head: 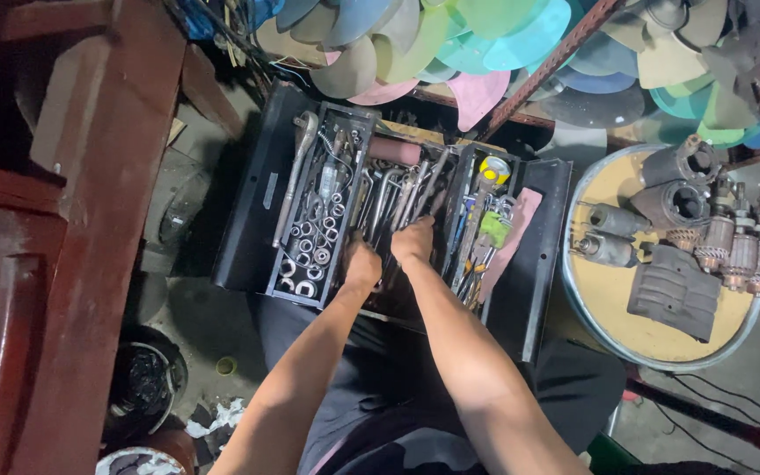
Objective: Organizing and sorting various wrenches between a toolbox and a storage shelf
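Both hands are reaching into the open black toolbox (261,220) on the floor; we are seeing our left hand (361,264) and right hand (412,240) digging among the wrenches (393,198) in its middle well, fingers hidden, so we cannot tell their grip. Sockets (314,242) are lying in the left tray, screwdrivers (477,237) in the right tray. Motor parts (705,237) are sitting on a round tray (591,299) nearby.

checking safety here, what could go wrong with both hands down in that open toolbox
1. The left hand and right hand dig among packed wrenches in the toolbox; fingers could get pinched or scraped.
2. The sockets lie loose in the side tray and might spill if jostled.
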